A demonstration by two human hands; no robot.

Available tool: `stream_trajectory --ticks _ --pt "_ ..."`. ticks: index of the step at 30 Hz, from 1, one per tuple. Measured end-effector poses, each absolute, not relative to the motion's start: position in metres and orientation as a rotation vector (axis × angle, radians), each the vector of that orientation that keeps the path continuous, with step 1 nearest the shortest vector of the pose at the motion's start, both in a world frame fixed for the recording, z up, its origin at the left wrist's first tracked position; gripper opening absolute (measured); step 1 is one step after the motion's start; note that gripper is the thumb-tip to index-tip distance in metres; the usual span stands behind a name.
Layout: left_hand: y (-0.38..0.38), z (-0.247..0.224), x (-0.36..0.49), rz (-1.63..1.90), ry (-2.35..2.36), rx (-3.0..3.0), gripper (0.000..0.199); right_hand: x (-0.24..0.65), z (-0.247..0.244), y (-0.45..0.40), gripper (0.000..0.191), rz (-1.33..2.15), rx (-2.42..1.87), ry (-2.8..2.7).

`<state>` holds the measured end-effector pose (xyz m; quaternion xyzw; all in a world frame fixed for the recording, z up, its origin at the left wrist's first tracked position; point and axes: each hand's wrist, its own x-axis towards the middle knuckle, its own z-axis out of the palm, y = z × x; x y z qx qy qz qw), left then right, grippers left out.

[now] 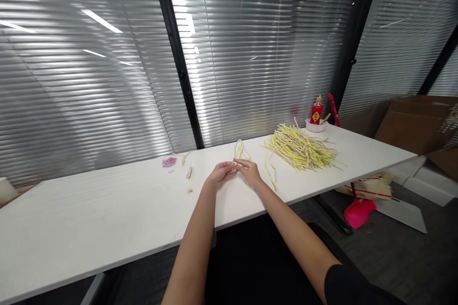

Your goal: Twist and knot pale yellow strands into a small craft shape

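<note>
Pale yellow strands (240, 141) make a thin loop near the middle of the frame, just behind two bare hands. The left hand (222, 171) and the right hand (249, 171) come together, and their fingertips look pinched on the strands, over the white surface (107, 209). The knuckles hide just how they grip. If a finger lets go too soon, the loop could slip open. If both hands pull too hard, a thin strand could snap. Loose strands (270, 171) lie just right of the right hand, near the big pile (300, 150) at the right; a bump from that arm could drag them. Left of the middle, a careless swipe could scatter the little purple bits (169, 162) or push the small bundle (189, 173).
</note>
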<state>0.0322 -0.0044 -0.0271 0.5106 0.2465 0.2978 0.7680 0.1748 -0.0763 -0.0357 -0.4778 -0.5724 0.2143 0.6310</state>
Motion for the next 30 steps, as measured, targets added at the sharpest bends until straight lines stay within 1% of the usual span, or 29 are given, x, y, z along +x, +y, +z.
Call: stream_trajectory --ticks 5,15,21,30 --pt "-0.006 -0.028 0.035 0.631 0.543 1.126 0.026 0.178 -0.042 -0.073 0.034 0.431 -1.129 -1.346" --pt "-0.012 -0.023 0.035 0.612 0.545 1.108 0.019 0.18 -0.045 -0.072 0.034 0.322 -1.15 -1.378" --pt "-0.015 -0.02 0.034 0.599 0.581 1.142 0.021 0.179 -0.046 -0.072 0.031 0.306 -1.115 -1.382" --pt "-0.015 -0.023 0.037 0.609 0.504 1.147 0.016 0.179 -0.043 -0.073 0.025 0.212 -1.121 -1.403"
